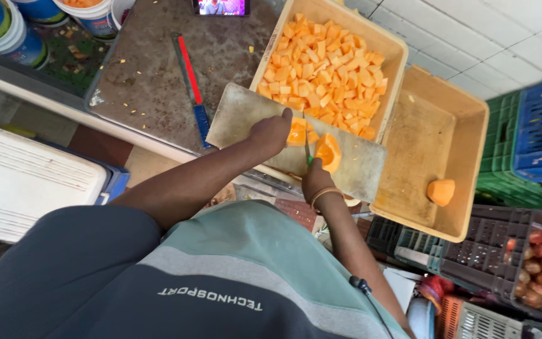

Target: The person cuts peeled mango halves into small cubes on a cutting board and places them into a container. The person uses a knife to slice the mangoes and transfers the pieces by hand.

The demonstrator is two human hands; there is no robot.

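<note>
A worn metal counter [152, 81] carries a cutting board [359, 166], two trays and a red-bladed saw.

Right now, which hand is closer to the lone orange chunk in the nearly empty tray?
Right. The right hand is on the board beside the tray holding the chunk; the left hand is farther away along it.
</note>
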